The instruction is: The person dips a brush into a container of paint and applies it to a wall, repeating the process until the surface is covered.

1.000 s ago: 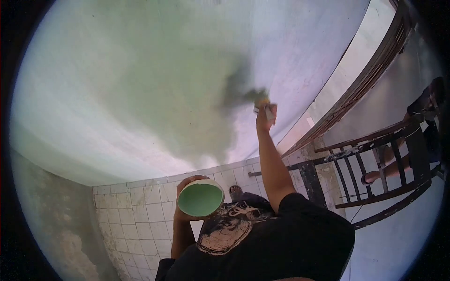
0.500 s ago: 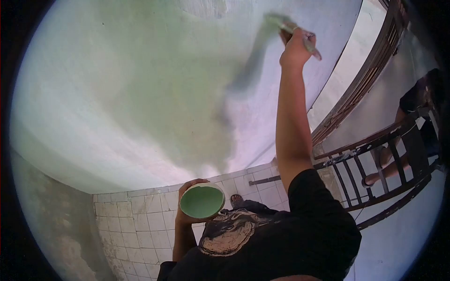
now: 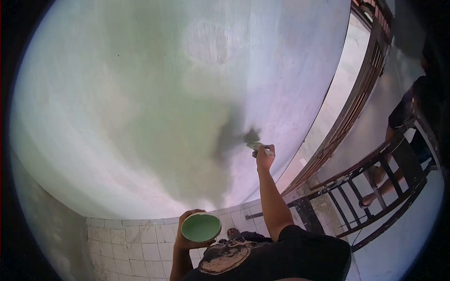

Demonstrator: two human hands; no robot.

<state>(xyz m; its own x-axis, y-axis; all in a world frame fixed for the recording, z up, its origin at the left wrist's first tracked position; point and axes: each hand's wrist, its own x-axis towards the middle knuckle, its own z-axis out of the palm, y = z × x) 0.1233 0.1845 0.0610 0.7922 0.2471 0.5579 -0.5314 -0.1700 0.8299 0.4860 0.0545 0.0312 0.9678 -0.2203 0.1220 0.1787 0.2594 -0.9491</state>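
Observation:
My right hand (image 3: 265, 157) is wrapped round the handle of a paintbrush (image 3: 255, 147), held out in front of the wall (image 3: 164, 93). The bristle end points left, close to the wall; whether it touches cannot be made out. Low in the view, my left hand (image 3: 183, 234) grips a bowl (image 3: 201, 227) of green paint from its left side, near my body. The wall has a pale green and whitish surface, with a rough lighter patch above the brush. Shadows fall on it beside my right hand.
A dark slatted wooden bench (image 3: 361, 196) stands at the right, with a person's legs (image 3: 391, 185) beyond it. A wooden frame with slats (image 3: 356, 103) runs along the wall's right edge. White floor tiles (image 3: 140, 243) lie below, and a grey wall (image 3: 42, 220) is at the left.
My right hand has come down from high on the wall with the paintbrush, to lower and slightly left. The view has tilted up a little. My left hand still holds the bowl.

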